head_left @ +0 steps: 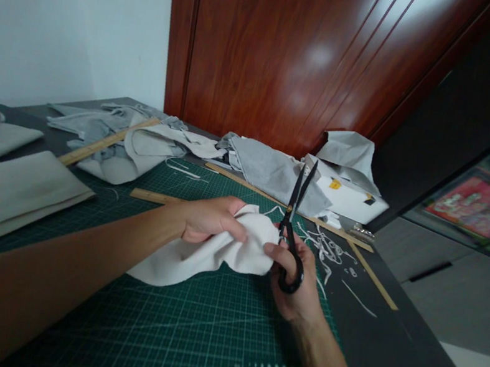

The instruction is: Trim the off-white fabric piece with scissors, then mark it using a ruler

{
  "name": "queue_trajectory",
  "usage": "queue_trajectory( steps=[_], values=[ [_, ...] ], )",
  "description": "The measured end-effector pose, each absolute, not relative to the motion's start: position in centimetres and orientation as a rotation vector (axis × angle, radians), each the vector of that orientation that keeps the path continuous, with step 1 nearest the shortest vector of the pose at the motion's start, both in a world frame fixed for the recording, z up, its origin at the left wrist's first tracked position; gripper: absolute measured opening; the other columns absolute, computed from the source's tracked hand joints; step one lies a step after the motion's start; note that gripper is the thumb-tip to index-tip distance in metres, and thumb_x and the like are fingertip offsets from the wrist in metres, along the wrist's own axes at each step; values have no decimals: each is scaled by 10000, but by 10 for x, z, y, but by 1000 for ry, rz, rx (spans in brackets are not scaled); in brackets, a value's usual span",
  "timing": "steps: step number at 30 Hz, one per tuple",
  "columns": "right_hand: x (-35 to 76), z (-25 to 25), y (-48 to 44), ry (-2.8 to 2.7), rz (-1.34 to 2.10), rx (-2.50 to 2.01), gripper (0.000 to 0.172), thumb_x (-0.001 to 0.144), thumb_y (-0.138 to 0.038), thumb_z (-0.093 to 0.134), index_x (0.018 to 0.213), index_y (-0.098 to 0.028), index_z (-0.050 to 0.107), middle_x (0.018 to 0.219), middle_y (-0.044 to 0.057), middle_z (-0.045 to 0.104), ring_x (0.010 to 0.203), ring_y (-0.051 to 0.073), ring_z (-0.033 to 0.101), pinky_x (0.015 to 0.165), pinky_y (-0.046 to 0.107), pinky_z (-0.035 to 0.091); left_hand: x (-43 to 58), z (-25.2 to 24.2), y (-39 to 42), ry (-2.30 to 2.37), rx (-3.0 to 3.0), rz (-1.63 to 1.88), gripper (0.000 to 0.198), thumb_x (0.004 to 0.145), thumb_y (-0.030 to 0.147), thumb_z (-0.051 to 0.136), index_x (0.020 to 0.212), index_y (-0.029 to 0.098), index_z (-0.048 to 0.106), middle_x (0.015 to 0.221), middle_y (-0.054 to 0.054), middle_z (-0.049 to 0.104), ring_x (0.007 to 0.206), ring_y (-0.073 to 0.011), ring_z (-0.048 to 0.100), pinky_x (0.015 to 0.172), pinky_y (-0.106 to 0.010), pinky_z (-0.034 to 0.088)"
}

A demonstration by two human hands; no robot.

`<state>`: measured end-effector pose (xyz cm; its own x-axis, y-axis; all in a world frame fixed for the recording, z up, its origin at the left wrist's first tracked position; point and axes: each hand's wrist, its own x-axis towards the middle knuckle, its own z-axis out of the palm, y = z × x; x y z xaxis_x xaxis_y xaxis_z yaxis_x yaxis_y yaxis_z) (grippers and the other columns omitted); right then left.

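Observation:
My left hand [218, 220] is closed on a piece of white fabric [193, 263], thumb on top, lifting part of it above the green cutting mat [161, 333]. In my right hand [296, 281] is a pair of black scissors [291, 211], with fingers through the handle loops. The scissor blades point up and away from me, slightly parted, beside the fabric's right end. My right thumb lies at that edge of the cloth; whether it also pinches the fabric is hard to tell.
Folded white fabric [9, 199] lies at the left. Grey cloth [267, 165] and a white box [351, 196] line the back. Wooden rulers [110, 141] lie about the table. Thin fabric trimmings [326, 248] are scattered right of the mat.

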<state>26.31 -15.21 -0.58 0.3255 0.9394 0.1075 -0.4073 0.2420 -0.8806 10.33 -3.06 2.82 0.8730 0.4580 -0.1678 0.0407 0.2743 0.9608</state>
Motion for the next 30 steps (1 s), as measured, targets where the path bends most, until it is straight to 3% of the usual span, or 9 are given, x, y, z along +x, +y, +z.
queue_trajectory(
  steps=[7, 12, 19, 25, 30],
  values=[
    [268, -9, -150, -772, 1011, -885, 352, 582, -141, 930, 870, -211, 741, 645, -93, 620, 535, 92, 522, 533, 219, 448, 116, 30, -47, 599, 1234, 382, 492, 646, 341, 997, 1011, 108, 763, 919, -129, 816, 753, -214, 752, 700, -319, 599],
    [273, -7, -151, -768, 978, -906, 402, 606, -165, 921, 973, -223, 767, 760, -50, 740, 575, 138, 617, 574, 274, 522, 122, 29, -53, 625, 1561, 579, 305, 768, 376, 891, 938, 147, 785, 893, -74, 783, 758, -189, 676, 635, -267, 494],
    [275, -3, -154, -763, 951, -867, 348, 600, -130, 914, 866, -248, 723, 611, -115, 564, 499, 108, 491, 505, 247, 446, 127, 33, -61, 604, 1719, 713, 264, 800, 414, 849, 918, 184, 796, 865, -47, 777, 746, -205, 648, 619, -276, 462],
    [276, -4, -153, -802, 931, -855, 337, 620, -177, 928, 886, -244, 732, 675, -87, 612, 563, 130, 549, 557, 270, 489, 129, 33, -67, 637, 1787, 763, 243, 806, 405, 838, 872, 172, 806, 801, -53, 775, 730, -219, 659, 584, -280, 421],
    [278, -5, -154, -864, 869, -893, 315, 720, -294, 957, 937, -228, 739, 679, -75, 633, 569, 111, 550, 556, 238, 480, 126, 42, -65, 577, 1779, 767, 212, 825, 398, 817, 842, 187, 801, 795, -40, 772, 736, -211, 675, 614, -283, 469]
  ],
)
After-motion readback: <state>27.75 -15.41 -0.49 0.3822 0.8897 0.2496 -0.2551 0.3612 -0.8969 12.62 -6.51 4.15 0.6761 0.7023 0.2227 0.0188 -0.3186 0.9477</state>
